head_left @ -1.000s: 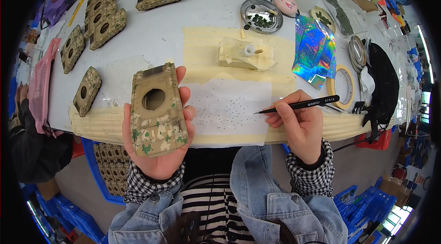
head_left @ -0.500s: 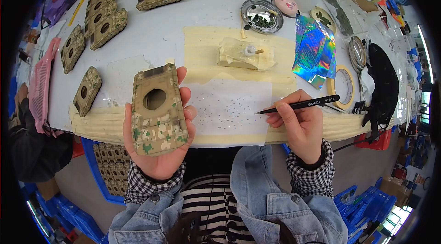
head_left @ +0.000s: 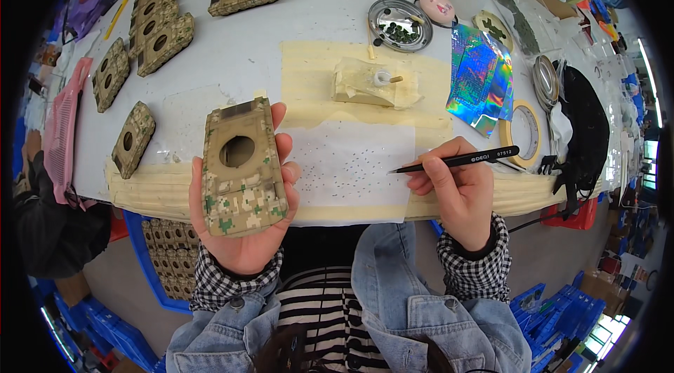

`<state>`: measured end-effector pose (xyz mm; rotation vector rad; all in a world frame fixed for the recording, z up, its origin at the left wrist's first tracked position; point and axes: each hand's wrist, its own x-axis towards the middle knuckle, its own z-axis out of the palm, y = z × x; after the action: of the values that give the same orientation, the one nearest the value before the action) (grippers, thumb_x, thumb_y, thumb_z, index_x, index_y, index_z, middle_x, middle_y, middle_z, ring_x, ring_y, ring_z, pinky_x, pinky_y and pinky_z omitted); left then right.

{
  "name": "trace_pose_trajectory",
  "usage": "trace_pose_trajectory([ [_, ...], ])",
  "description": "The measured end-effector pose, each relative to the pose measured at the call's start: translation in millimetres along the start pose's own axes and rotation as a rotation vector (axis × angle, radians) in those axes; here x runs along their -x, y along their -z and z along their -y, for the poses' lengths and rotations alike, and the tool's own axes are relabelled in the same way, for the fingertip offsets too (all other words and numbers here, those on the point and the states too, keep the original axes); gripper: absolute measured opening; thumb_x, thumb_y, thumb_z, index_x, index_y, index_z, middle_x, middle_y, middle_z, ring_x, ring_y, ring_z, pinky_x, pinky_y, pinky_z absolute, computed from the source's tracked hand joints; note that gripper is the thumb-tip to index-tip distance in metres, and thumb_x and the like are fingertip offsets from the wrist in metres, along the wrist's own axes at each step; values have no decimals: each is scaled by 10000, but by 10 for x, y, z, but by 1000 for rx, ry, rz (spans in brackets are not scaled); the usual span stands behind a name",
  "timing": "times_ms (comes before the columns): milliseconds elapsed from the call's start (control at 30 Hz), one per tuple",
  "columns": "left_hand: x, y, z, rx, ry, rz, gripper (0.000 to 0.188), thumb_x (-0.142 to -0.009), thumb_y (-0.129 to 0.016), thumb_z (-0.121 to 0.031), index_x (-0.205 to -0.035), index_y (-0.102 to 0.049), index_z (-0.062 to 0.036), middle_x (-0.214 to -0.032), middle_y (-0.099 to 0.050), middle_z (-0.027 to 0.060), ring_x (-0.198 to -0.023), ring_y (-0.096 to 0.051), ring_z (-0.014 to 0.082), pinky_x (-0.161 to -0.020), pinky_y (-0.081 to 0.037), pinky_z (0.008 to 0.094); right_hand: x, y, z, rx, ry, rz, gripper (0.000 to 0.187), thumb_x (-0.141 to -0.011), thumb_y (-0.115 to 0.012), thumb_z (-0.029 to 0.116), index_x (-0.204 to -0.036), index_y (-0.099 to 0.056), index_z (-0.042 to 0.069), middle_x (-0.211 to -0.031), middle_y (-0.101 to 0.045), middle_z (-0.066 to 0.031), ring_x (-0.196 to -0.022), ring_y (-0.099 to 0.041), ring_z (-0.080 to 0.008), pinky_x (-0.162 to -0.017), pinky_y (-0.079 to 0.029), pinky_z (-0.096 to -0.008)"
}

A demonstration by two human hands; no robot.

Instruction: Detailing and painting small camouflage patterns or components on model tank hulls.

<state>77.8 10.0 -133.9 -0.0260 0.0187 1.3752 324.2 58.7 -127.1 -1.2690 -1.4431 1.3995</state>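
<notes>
My left hand [head_left: 242, 254] is closed round a camouflage model tank hull [head_left: 246, 197], its top with a round hole facing up. Thumb and fingers grip its two long sides. In my right hand [head_left: 460, 190] is a pair of black tweezers [head_left: 456, 161], held like a pen, tips pointing left. Those tips are over the right part of a white paper sheet [head_left: 330, 211] scattered with many tiny dark bits. Whether a bit sits between the tips is too small to tell. Behind the sheet stands a tape-covered block [head_left: 361, 89] with a white blob and a short stick.
More camouflage hulls [head_left: 133, 138] lie at the left and back. At the back right are a round metal dish [head_left: 421, 36] with dark green bits, shiny holographic sheets [head_left: 481, 75] and a tape roll [head_left: 533, 134]. A blue crate [head_left: 147, 254] of hulls stands below the table's left edge.
The hull in my left hand has shifted very slightly. My right hand and the tweezers have stayed in place.
</notes>
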Motion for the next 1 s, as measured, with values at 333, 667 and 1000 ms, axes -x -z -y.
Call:
trace_pose_trajectory([
  [333,7,8,-9,-15,12,2,851,-895,-584,-361,-1477,-37,-69,-1310,-424,151,-1070,-466,252,-963,-453,347,-1,1,8,26,3,9,179,-927,-573,125,-891,-576,-50,-754,-644,-86,-678,-641,-111,-600,-519,-206],
  [667,6,22,-10,-11,18,5,851,-898,-575,-375,-1476,-34,-65,-1310,-423,155,-1069,-467,251,-965,-451,347,12,3,-12,11,-2,4,167,-933,-561,125,-894,-558,-37,-765,-644,-86,-667,-630,-100,-591,-507,-200],
  [1000,-12,5,49,1,-21,-20,666,-986,-398,-332,-1464,-47,-28,-1429,-268,247,-1220,-417,331,-1071,-371,413,-24,-26,224,-182,149,-78,153,-952,-515,120,-922,-515,-31,-799,-653,-145,-663,-639,-140,-586,-511,-228],
])
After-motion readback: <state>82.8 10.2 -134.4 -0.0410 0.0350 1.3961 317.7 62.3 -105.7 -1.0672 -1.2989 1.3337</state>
